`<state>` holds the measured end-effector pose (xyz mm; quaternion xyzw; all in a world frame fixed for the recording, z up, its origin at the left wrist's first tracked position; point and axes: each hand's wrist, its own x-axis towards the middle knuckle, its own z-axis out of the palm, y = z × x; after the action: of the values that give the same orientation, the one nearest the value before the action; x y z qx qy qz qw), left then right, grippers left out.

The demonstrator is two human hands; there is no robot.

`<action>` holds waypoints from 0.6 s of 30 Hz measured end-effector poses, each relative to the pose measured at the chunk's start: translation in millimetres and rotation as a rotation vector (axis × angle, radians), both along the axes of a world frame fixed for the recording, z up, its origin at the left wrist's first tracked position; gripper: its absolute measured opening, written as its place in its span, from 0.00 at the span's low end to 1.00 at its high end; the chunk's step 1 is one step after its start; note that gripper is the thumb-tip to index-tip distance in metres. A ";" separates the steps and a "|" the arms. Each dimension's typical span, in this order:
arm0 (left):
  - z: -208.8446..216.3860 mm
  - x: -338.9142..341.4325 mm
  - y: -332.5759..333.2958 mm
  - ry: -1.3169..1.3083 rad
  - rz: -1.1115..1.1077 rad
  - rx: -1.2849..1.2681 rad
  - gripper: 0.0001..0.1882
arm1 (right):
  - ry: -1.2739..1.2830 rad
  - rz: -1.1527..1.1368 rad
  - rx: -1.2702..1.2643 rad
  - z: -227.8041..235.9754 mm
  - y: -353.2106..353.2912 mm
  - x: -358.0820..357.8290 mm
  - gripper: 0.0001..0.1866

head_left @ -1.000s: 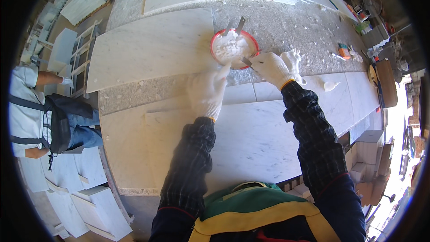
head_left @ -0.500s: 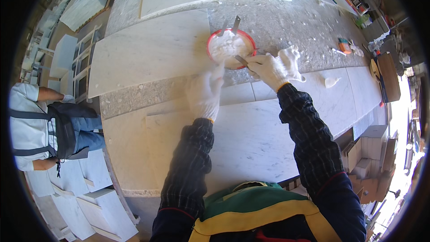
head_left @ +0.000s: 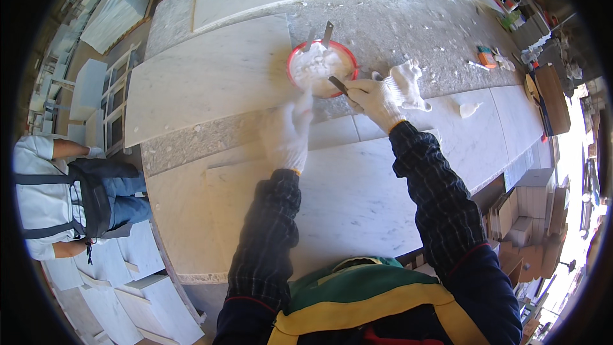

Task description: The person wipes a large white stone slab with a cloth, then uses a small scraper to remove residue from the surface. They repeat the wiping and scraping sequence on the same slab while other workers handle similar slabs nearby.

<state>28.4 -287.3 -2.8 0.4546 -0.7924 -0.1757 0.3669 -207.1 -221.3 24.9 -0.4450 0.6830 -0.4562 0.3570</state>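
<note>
My right hand (head_left: 377, 101), in a white knitted glove, is closed around a putty knife. The dark, narrow blade of the putty knife (head_left: 338, 84) points up and left beside the rim of a red bowl (head_left: 353, 59). White paste (head_left: 319, 67) fills the bowl, and two metal blades (head_left: 327, 34) stick up from its far side. Also gloved, my left hand (head_left: 285, 133) hovers over the stone slabs just nearer than the bowl. Motion smears its fingers, so whether they hold anything is unclear. A crumpled white glove or cloth (head_left: 408, 84) lies just beyond my right hand.
Pale marble slabs (head_left: 357, 185) cover the near table, with another slab (head_left: 211, 70) beyond. Between them runs a rough, debris-strewn surface (head_left: 396, 32). An orange box (head_left: 486, 57) and a white scrap (head_left: 469, 109) lie rightward. At far left another person (head_left: 51, 185) stands by stacked slabs.
My right hand has drawn slightly left, and the putty knife's blade now shows clear of the paste at the bowl's rim. My left hand stays blurred in nearly the same place.
</note>
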 end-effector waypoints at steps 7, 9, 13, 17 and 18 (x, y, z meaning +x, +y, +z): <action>1.3 0.3 -1.0 -0.028 0.000 0.050 0.27 | 0.321 0.051 0.135 11.2 -16.7 -4.7 0.12; 1.5 0.3 -0.1 -0.022 0.001 0.064 0.27 | 0.259 0.050 0.102 11.4 -15.4 -2.9 0.12; 1.9 -0.1 0.1 -0.001 0.002 0.039 0.26 | 0.189 0.049 -0.044 7.6 -7.2 2.0 0.13; 2.5 -2.3 1.6 -0.031 0.050 0.044 0.26 | -0.230 -0.096 0.016 14.8 8.5 7.2 0.15; 2.7 -2.8 2.3 -0.038 0.059 0.033 0.26 | -0.251 -0.109 -0.009 18.7 15.7 9.0 0.14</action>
<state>25.6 -285.0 -0.1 0.4869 -0.7825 -0.1692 0.3492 -198.1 -205.5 43.6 -0.3484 0.6540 -0.5301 0.4122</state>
